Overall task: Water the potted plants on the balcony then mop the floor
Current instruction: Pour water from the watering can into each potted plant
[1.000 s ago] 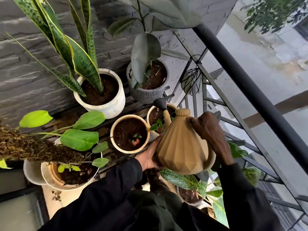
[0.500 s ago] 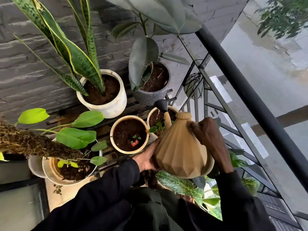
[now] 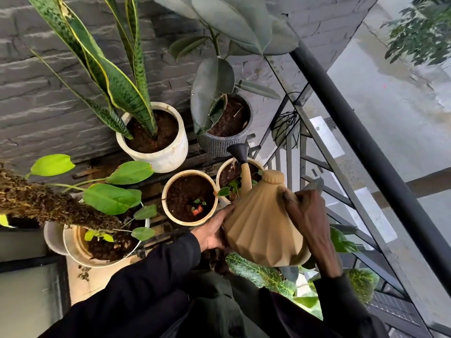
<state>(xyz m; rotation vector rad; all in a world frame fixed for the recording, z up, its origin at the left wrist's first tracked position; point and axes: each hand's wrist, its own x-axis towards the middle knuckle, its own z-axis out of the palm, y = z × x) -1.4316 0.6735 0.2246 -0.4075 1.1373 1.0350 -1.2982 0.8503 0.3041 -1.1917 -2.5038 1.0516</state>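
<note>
head view, read from left to right: a cream round pot (image 3: 80, 250) with broad bright green leaves is seen at the near left, a mossy brown pole leaning across it. further back, a white cylindrical pot (image 3: 168, 154) holding a tall striped snake plant is set against the grey brick wall (image 3: 36, 93). a cream-rimmed pot of dark soil (image 3: 189, 197) with a tiny seedling is placed in the middle. beyond it, a grey ribbed pot (image 3: 219, 145) carries a rubber plant. a tan faceted plastic watering can (image 3: 262, 225) is held at the near centre, tilted away, its black rose (image 3: 238, 152) lying over a small cream pot (image 3: 231, 176) with a few green leaves. the left hand (image 3: 212, 234) is pressed open-palmed against the can's left side, fingers spread along it. the right hand (image 3: 308, 215) is curled closed over the can's top right; the handle beneath it is hidden. a black metal railing (image 3: 366, 147) is seen running down the right.
</note>
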